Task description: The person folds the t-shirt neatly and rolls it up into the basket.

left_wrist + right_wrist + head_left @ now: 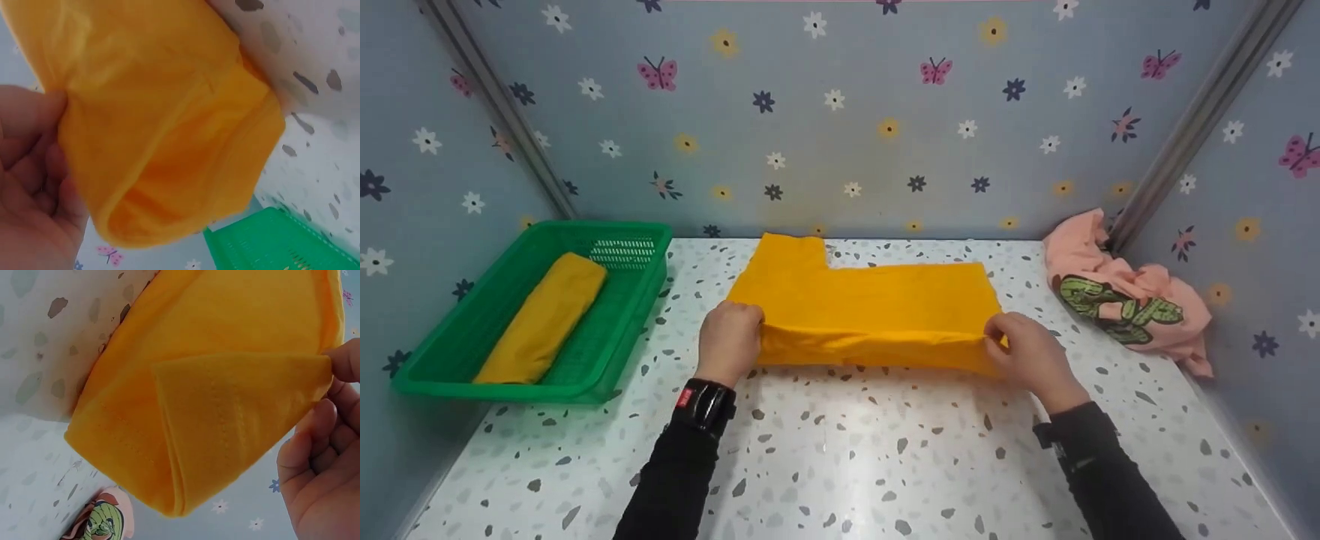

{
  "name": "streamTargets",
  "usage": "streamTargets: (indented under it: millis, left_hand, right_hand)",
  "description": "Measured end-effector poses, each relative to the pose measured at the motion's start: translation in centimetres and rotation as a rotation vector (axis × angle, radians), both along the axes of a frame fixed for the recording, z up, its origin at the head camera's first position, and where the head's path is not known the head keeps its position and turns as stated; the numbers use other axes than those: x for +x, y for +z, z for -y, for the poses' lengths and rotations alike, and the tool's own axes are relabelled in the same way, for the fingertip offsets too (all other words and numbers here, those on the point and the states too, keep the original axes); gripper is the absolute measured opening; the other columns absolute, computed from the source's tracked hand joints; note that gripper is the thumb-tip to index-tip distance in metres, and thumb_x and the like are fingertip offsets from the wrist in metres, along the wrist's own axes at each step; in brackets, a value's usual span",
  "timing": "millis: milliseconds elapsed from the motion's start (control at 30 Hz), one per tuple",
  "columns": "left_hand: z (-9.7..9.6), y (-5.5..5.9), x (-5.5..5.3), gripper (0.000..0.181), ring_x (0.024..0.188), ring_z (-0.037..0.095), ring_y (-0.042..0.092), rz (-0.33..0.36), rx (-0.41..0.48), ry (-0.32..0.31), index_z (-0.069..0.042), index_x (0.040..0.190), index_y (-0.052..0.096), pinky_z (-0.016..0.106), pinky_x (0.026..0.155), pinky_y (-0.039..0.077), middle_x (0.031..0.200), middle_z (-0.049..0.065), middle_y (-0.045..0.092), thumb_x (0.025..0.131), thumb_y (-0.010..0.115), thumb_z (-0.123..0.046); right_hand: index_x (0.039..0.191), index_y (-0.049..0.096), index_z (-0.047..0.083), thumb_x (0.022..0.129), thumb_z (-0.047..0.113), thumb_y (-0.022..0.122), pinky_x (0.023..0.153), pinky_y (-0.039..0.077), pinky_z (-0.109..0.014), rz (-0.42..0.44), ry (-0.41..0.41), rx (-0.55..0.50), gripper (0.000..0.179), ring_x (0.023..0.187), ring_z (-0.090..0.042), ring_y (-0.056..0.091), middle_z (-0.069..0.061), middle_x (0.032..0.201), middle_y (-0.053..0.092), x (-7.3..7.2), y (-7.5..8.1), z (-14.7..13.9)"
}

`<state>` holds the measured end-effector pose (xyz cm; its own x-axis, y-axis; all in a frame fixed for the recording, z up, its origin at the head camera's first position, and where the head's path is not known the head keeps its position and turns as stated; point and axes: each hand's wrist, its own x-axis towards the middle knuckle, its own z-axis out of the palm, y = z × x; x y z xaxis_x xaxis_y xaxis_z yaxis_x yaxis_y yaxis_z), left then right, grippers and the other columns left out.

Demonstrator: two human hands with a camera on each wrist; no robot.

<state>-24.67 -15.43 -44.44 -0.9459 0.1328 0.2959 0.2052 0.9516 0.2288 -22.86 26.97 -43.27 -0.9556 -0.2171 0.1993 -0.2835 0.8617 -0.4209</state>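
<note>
Pinching yellow cloth (pixel 877 300), left grip (pixel 729 343) at one end, right grip (pixel 1033 356) at the other

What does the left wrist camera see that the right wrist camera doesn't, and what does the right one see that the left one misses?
Only the left wrist view shows the left hand and part of the green basket in a lower corner.

Only the right wrist view shows the right hand and a bit of the pink cloth with its green print.

Both show the yellow cloth being pinched, the speckled tabletop and some of the flowery wall.
</note>
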Motion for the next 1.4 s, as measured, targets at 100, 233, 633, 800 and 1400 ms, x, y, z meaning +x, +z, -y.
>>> streamTargets:
  millis: [100, 233, 633, 800, 1400]
  left_hand:
    - [-0.6, -0.1, -0.7, 0.012, 0.083, 0.031, 0.059, -0.007, 0.072, 0.067, -0.001, 0.097, 0.074, 0.045, 0.08, 0.049, 0.085, 0.013, 0.068, 0.091, 0.063, 0.002]
    - [-1.2, 0.2, -1.4, 0.014, 0.083, 0.031, 0.063, -0.038, 0.163, 0.117, 0.001, 0.1, 0.074, 0.045, 0.08, 0.052, 0.087, 0.015, 0.069, 0.093, 0.062, -0.001]
    - [-2.4, -0.3, -2.8, 0.016, 0.1, 0.029, 0.067, -0.234, 0.333, 0.083, 0.002, 0.108, 0.071, 0.04, 0.093, 0.052, 0.105, 0.017, 0.07, 0.094, 0.065, -0.002]
    - [-2.8, -0.5, -3.3, 0.013, 0.1, 0.029, 0.066, -0.284, 0.358, 0.068, 0.001, 0.106, 0.07, 0.039, 0.093, 0.051, 0.106, 0.016, 0.069, 0.095, 0.063, -0.003]
    - [-2.7, -2.3, -3.8, 0.033, 0.122, 0.032, 0.057, 0.105, 0.255, -0.025, -0.001, 0.126, 0.065, 0.045, 0.105, 0.042, 0.131, 0.017, 0.061, 0.093, 0.062, 0.003]
  right_hand:
    - [0.098, 0.062, 0.006, 0.093, 0.012, 0.063, 0.078, 0.048, -0.041, 0.025, -0.051, -0.016, 0.008, 0.081, -0.027, 0.051, -0.009, 0.092, 0.058, -0.8, 0.1, 0.4]
    - [0.102, 0.062, 0.004, 0.095, 0.013, 0.062, 0.082, 0.049, -0.044, 0.024, -0.102, -0.046, 0.011, 0.085, -0.029, 0.051, -0.012, 0.096, 0.058, -1.7, 0.2, 0.6]
    - [0.107, 0.061, 0.001, 0.096, 0.007, 0.062, 0.093, 0.048, -0.048, -0.127, -0.163, -0.104, 0.013, 0.092, -0.031, 0.052, -0.015, 0.105, 0.056, -2.3, -0.8, 0.5]
    - [0.109, 0.061, 0.001, 0.097, 0.008, 0.061, 0.095, 0.047, -0.048, -0.121, -0.195, -0.111, 0.014, 0.094, -0.031, 0.051, -0.015, 0.107, 0.055, -2.6, -1.2, 0.4]
    - [0.119, 0.061, 0.0, 0.095, 0.013, 0.064, 0.099, 0.044, -0.053, 0.058, -0.164, -0.022, 0.027, 0.108, -0.036, 0.055, -0.02, 0.121, 0.055, -3.5, -2.8, -0.4]
